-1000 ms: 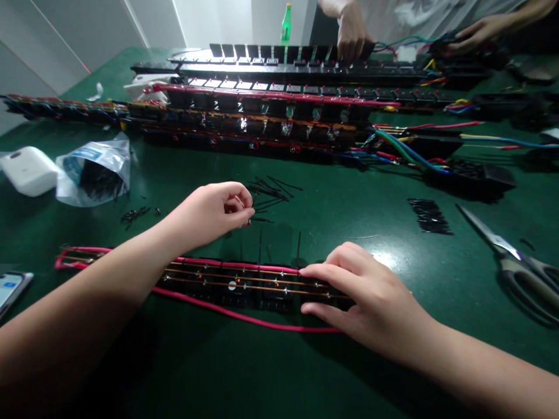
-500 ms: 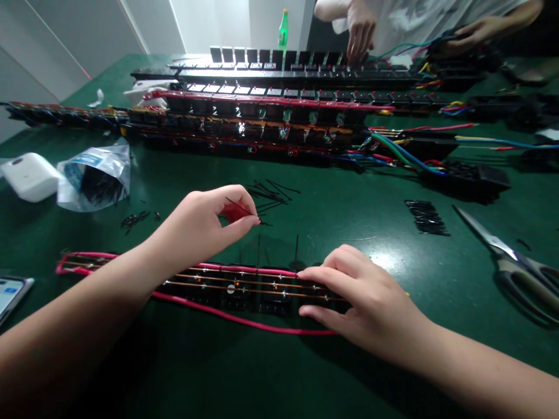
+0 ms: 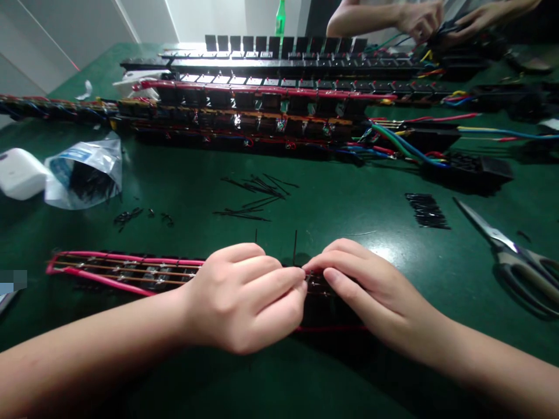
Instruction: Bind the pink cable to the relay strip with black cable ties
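A narrow black strip assembly [image 3: 151,274] with thin brass-coloured rods lies across the table in front of me, a red wire [image 3: 117,281] looped around its left end. My left hand [image 3: 248,297] is over its middle, closed in a pinch; the black cable tie it held a moment before is now hidden by the fingers. From the right, my right hand [image 3: 371,285] meets it, fingertips almost touching the left ones on the strip. Its thumb and forefinger are bent together; what lies between them is hidden. The tail of a fastened cable tie [image 3: 295,247] sticks up behind the fingers.
Loose cable ties [image 3: 257,189] lie beyond my hands, a neat row of short black pieces [image 3: 427,210] and scissors [image 3: 502,244] to the right. A plastic bag [image 3: 87,171] and white case [image 3: 20,173] stand left. Long wired assemblies [image 3: 262,102] span the back; a co-worker's hands [image 3: 441,23] handle wires there.
My left hand has come down and right with the cable tie, onto the strip beside my right hand. My right thumb has moved up toward its forefinger. The co-worker's hands have come together.
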{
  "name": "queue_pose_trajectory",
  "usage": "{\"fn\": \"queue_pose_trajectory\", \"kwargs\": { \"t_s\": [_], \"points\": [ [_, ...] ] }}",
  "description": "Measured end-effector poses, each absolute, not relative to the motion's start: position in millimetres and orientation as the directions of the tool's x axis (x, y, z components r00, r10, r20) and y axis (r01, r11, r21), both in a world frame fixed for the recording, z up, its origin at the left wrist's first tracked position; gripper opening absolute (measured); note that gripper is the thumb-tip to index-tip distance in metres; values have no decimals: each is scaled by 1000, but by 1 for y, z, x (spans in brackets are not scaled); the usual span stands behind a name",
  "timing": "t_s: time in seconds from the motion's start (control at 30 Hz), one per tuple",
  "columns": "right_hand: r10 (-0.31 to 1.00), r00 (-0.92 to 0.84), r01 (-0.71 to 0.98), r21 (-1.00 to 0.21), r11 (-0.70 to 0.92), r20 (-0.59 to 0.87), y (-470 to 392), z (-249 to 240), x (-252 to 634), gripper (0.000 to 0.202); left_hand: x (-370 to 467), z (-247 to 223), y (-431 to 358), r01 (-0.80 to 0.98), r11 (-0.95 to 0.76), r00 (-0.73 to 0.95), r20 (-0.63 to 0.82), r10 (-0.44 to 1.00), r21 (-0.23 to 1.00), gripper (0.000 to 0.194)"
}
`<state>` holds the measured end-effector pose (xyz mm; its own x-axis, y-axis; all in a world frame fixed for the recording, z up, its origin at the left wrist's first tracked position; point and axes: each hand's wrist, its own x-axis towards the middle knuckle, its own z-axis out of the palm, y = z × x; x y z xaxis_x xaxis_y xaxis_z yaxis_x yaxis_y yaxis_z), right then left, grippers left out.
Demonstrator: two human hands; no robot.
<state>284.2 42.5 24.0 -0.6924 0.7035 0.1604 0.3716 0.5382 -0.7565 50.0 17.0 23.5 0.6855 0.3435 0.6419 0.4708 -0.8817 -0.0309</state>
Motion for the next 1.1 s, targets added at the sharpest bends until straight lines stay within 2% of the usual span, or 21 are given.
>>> {"fn": "queue_pose_trajectory", "kwargs": {
  "t_s": [0.2,0.7,0.97,1.1],
  "points": [
    [732,-672,409,-766,496,116,45,24,281,15,53,18,14,430,-897,742,608,284,-106,14],
    [736,-668,407,-774,485,110,46,26,281,8,55,16,17,477,-875,744,567,353,-81,13],
    [754,-651,436,-770,467,88,44,25,282,13,55,17,19,492,-867,743,560,368,-83,13],
    [784,-619,453,-794,405,47,44,26,282,16,55,17,19,490,-868,741,562,367,-81,14]
  ]
}}
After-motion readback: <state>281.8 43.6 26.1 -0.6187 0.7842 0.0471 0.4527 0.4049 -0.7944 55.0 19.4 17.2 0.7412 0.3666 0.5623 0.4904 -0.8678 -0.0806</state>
